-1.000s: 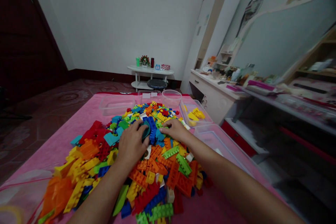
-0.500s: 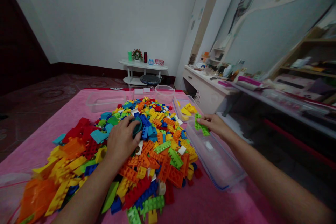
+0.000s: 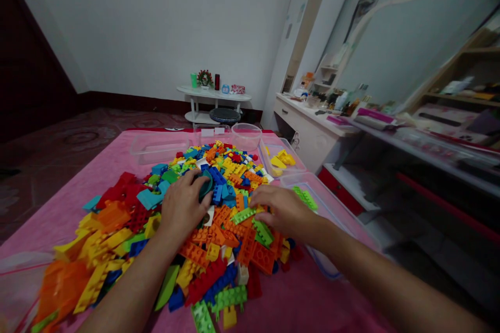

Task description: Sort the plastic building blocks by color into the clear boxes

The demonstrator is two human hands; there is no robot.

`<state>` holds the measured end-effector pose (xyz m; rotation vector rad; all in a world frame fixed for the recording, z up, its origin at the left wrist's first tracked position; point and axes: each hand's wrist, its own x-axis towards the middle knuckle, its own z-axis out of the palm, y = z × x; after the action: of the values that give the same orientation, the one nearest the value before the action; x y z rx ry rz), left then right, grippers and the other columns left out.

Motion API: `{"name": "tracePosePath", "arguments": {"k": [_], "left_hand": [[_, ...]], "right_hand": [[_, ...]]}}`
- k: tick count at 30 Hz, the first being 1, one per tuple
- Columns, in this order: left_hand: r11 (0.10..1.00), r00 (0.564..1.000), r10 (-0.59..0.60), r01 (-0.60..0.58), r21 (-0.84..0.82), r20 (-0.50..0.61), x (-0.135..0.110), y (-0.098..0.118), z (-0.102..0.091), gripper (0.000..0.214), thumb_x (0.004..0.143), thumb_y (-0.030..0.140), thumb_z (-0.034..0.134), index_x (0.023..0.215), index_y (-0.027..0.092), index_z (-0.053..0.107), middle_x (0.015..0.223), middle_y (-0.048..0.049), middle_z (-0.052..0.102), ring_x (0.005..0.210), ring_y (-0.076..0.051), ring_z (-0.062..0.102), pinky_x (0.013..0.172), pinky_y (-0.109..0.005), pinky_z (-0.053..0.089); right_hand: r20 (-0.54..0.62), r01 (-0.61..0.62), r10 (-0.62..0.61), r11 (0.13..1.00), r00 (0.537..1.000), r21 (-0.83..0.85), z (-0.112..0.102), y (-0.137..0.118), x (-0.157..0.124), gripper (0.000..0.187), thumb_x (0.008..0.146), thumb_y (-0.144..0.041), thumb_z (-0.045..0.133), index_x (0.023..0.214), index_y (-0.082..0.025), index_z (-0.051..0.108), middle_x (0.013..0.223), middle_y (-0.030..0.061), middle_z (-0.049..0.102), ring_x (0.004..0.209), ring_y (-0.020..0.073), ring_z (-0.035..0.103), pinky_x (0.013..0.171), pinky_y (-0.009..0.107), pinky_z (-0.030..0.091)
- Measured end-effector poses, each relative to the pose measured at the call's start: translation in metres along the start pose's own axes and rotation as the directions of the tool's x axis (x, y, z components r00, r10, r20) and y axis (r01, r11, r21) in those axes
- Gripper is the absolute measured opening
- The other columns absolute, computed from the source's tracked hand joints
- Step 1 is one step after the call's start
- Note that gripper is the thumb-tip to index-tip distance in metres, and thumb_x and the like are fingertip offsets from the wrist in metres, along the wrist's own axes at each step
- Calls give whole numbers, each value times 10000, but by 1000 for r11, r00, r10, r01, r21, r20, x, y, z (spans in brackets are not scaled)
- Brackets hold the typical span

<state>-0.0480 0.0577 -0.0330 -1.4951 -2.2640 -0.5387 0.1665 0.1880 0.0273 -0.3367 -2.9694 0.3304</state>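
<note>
Left fingers [image 3: 194,181] clasp teal disc [image 3: 205,187] — right fingers [image 3: 261,201], released, touch green brick [image 3: 242,215].

Ahead of me, at the far edge of the pink cloth [image 3: 97,177], sit an empty clear tub [image 3: 156,150] and a round clear bowl [image 3: 246,138]. Beyond them a white side table [image 3: 234,97] stands by the wall, bearing a green cup [image 3: 194,80], a small plant [image 3: 204,78] and a dark can [image 3: 216,82]; a dark stool [image 3: 224,114] sits under it. To my right a cluttered dresser [image 3: 308,132] runs below a big mirror [image 3: 410,47]
</note>
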Motion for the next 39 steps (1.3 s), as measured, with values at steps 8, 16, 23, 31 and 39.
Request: {"name": "tracePosePath", "arguments": {"k": [8,16,23,31,39], "left_hand": [[1000,1000,-17,17,-15,-4,0,0,1,306,806,337,538,1064,213,644,1226,-88,559,1054,-279,574,868,-391,474],[999,1000,-23,23,-26,3,-1,1,-1,308,805,342,540,1064,209,640,1216,-88,556,1047,-277,570,870,-400,472],[999,1000,-27,27,-18,8,-1,1,-1,309,814,346,532,1070,212,640,1220,-86,552,1045,-276,571,865,-397,474],[1000,1000,-17,17,-13,8,0,1,0,313,815,348,526,1073,211,640,1209,-87,557,1035,-273,576,862,-391,475],[999,1000,-23,23,-27,-2,0,0,-1,315,799,339,528,1064,214,646,1217,-95,564,1032,-288,584,849,-408,483]], "right_hand": [[-26,4,-5,998,1000,-63,22,-8,23,202,773,-222,619,972,-190,617,948,45,632,923,193,552,760,281,388],[-131,-327,354,925,926,194,-8,3,-7,59,780,-225,502,748,-179,483,688,-13,526,658,139,504,584,242,318],[103,-324,345,929,933,-177,21,-25,-32,228,784,-357,588,907,-166,570,912,87,663,788,226,611,619,284,316],[-42,-302,302,953,952,4,10,-12,-32,69,756,-234,574,783,-178,543,801,30,634,746,162,580,631,246,337],[-201,-596,570,796,797,-105,-37,82,-69,246,711,-350,647,877,-182,579,738,47,640,646,193,573,563,281,349]]}}
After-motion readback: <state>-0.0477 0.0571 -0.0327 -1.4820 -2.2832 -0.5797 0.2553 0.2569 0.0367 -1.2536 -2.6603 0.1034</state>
